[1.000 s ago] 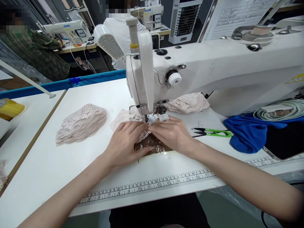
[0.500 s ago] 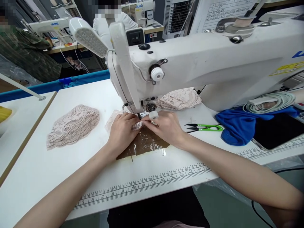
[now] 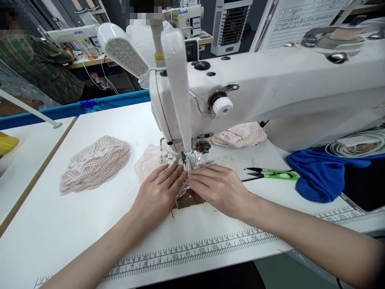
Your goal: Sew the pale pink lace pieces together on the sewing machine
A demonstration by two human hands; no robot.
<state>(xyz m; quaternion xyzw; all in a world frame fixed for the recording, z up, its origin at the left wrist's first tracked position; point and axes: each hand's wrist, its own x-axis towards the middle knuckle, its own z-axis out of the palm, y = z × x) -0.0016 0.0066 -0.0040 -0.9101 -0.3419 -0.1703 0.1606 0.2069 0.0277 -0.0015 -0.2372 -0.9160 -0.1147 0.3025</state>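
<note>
I press the lace piece (image 3: 149,161) evenly, fingers of my left hand (image 3: 159,197) and right hand (image 3: 223,191) close together, fingertips best clear of the presser foot (image 3: 184,158) at 12 o'clock.

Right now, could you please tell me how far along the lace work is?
The left hand and right hand steady one lace piece at the sewing machine, seemingly unfinished. A lace stack lies at left, and other lace lies beyond the hands, to the right; one may be done and the other left, but I cannot tell which.
</note>
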